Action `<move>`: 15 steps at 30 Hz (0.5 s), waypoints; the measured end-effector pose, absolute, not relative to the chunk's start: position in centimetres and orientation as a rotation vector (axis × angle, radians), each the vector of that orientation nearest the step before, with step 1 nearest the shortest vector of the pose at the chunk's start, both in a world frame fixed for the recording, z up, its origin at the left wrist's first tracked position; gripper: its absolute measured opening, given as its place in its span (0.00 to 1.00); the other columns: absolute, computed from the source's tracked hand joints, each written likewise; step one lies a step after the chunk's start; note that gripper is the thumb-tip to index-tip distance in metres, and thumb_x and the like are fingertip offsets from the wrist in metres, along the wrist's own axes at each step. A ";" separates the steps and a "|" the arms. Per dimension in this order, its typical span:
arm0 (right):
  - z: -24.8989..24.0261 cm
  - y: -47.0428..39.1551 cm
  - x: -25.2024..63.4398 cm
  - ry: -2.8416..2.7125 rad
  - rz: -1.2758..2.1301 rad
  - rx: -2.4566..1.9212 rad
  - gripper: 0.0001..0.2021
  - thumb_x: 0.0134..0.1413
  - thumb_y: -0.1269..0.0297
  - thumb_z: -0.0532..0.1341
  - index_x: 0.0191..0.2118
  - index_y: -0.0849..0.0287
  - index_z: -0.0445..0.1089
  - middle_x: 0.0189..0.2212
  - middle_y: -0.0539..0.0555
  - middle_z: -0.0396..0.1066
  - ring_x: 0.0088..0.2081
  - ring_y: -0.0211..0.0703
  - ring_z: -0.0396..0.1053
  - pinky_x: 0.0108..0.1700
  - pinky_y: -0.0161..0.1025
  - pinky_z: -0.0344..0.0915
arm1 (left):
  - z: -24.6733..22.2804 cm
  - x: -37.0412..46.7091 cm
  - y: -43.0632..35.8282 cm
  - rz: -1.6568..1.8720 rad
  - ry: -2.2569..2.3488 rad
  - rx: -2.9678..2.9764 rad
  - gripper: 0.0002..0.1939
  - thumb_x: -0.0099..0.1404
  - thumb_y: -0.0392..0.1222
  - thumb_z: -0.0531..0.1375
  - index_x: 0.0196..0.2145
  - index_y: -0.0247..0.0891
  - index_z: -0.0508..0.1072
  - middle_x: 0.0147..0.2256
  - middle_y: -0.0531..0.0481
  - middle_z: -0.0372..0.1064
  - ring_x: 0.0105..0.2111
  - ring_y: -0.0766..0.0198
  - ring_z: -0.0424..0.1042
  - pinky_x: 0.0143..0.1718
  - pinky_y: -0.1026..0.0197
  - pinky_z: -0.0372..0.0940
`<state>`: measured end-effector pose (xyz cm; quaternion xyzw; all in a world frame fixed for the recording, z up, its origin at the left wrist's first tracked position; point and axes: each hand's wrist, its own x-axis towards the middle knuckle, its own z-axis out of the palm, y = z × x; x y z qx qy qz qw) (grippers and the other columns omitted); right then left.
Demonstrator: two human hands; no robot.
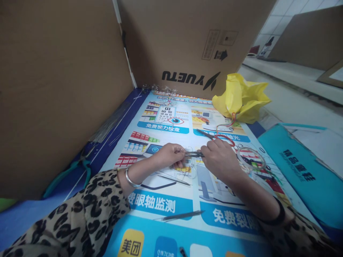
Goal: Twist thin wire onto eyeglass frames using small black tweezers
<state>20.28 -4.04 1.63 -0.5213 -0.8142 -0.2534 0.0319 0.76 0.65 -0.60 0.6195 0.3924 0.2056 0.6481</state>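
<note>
My left hand (173, 155) is closed in a pinch, with thin wire (184, 172) looping down beneath its fingers. My right hand (221, 159) is wrapped round slim dark pliers (194, 154), whose jaws reach to the left fingertips. What exactly lies between the jaws is too small to make out. Below the hands, thin pointed rods (175, 180) rest on the printed poster (166, 225). Closer to me lie dark tweezers (183, 216). Beyond the right hand are scissors (225, 138) with red handles, and a clear ring-shaped roll (251, 158) sits to its right.
Cardboard panels (171, 43) wall off the back and left. Teal-handled pliers (73, 171) and a bundle of thin wires (111, 121) lie along the left. Wire pieces (168, 93) stand at the back. A yellow bag (238, 96) and turquoise box (302, 171) are on the right.
</note>
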 end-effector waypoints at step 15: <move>0.9 -4.1 20.4 -2.515 -0.780 -1.607 0.08 0.52 0.73 0.52 0.29 0.61 0.68 0.27 0.57 0.65 0.33 0.45 0.56 0.36 0.41 0.45 | -0.4 0.8 0.4 0.475 0.924 1.428 0.04 0.56 0.37 0.57 0.28 0.34 0.66 0.20 0.52 0.69 0.17 0.71 0.68 0.18 0.71 0.61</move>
